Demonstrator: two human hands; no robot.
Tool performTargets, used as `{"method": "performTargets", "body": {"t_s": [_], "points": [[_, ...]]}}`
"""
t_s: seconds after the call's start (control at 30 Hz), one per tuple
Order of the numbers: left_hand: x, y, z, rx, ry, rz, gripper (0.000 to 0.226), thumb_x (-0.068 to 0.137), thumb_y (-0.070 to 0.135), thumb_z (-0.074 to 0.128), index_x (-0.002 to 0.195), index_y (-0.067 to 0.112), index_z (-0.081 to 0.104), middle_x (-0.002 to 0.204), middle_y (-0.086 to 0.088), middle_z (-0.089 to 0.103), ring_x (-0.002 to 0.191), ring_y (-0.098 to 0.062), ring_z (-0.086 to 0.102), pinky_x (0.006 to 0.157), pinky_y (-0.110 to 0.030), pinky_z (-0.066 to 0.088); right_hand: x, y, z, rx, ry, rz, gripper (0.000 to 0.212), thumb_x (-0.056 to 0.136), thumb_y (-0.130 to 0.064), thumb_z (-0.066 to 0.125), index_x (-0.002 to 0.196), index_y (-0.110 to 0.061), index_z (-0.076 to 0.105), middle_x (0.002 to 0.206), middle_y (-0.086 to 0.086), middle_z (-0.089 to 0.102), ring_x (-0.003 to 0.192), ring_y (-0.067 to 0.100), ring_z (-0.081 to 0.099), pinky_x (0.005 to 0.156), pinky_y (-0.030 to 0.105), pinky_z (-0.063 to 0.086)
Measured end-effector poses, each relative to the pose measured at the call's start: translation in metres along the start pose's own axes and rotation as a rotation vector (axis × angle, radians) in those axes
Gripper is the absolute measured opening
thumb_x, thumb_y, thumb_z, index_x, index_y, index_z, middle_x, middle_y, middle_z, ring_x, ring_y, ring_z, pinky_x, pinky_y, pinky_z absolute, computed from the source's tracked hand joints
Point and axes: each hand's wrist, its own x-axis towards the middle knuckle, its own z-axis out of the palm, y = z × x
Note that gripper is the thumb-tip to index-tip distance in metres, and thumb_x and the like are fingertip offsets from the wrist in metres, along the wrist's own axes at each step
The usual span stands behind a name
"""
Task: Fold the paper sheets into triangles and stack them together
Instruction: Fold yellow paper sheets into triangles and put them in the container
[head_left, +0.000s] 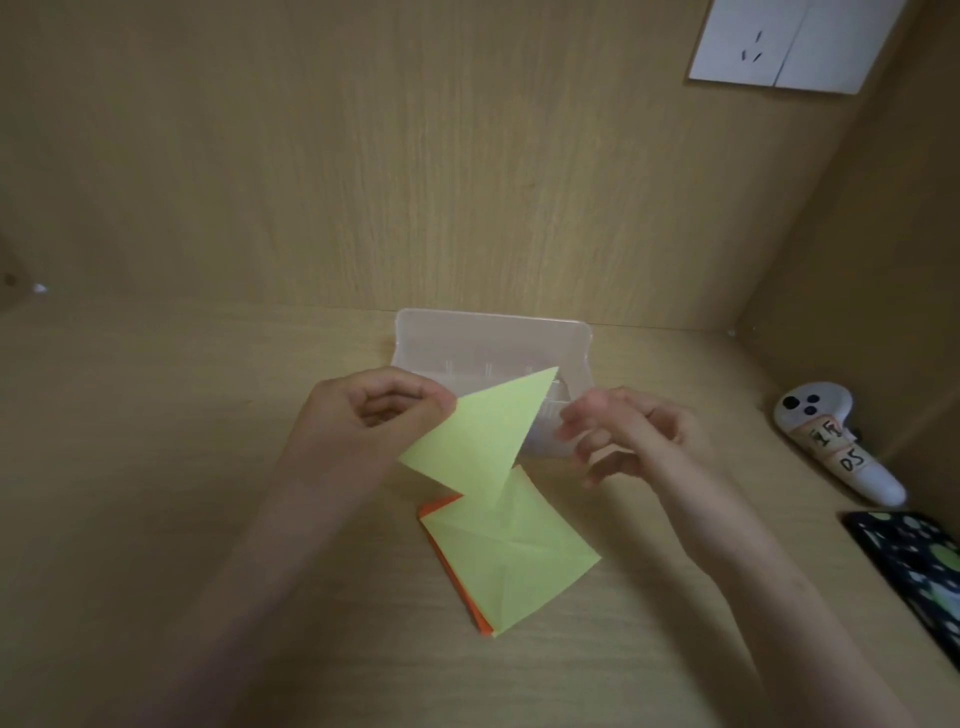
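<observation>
Head view: left hand (363, 421) pinches yellow triangle (480, 436) at its edge; right hand (641, 441) relaxed beside it.

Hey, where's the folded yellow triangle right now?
In the head view the yellow triangle is mid-frame, pinched by the left hand, lifted above the yellow-and-orange paper stack, in front of the clear plastic box.

Folded triangle (478, 436): pale yellow-green paper folded into a triangle, raised off the desk and tilted, with one sharp tip pointing up and to the right.
Grip: the left hand (374, 415) pinches its upper left edge.
Lowest tip: over the far corner of the stack.
Top sheet (514, 556): yellow-green square lying flat, turned like a diamond, with crossing crease lines.
Orange sheets (483, 627): under the top sheet, showing only as a thin border along its left edges.
</observation>
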Motion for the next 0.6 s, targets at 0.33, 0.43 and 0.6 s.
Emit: {"method": "performTargets", "body": {"t_s": [0.33, 0.43, 0.6], "points": [[-0.012, 0.000, 0.016, -0.180, 0.044, -0.062, 0.005, 0.076, 0.014, 0.072, 0.072, 0.015, 0.073, 0.069, 0.004, 0.073, 0.060, 0.002, 0.062, 0.054, -0.007, 0.045, -0.005, -0.004, 0.032, 0.197, -0.020, 0.126, 0.034, 0.067, -0.008, 0.075, 0.099, -0.008, 0.062, 0.075, 0.008, 0.070, 0.066, 0.015, 0.066, 0.059, 0.025, 0.054], [-0.013, 0.002, 0.014, -0.164, -0.016, -0.045, 0.004, 0.076, 0.016, 0.071, 0.073, 0.017, 0.072, 0.069, 0.006, 0.073, 0.061, 0.004, 0.062, 0.055, -0.006, 0.044, -0.007, -0.005, 0.031, 0.269, -0.023, 0.117, 0.033, 0.065, -0.009, 0.073, 0.097, -0.004, 0.064, 0.075, 0.012, 0.070, 0.064, 0.016, 0.066, 0.061, 0.024, 0.054], [-0.012, -0.004, 0.010, 0.004, 0.049, 0.059, 0.006, 0.079, 0.021, 0.069, 0.073, 0.022, 0.071, 0.074, 0.013, 0.070, 0.070, 0.004, 0.062, 0.062, -0.004, 0.043, -0.009, -0.007, 0.030, 0.118, 0.112, -0.099, 0.012, 0.075, -0.001, 0.072, 0.071, -0.011, 0.067, 0.070, 0.000, 0.070, 0.063, 0.010, 0.061, 0.063, 0.020, 0.049]]}}
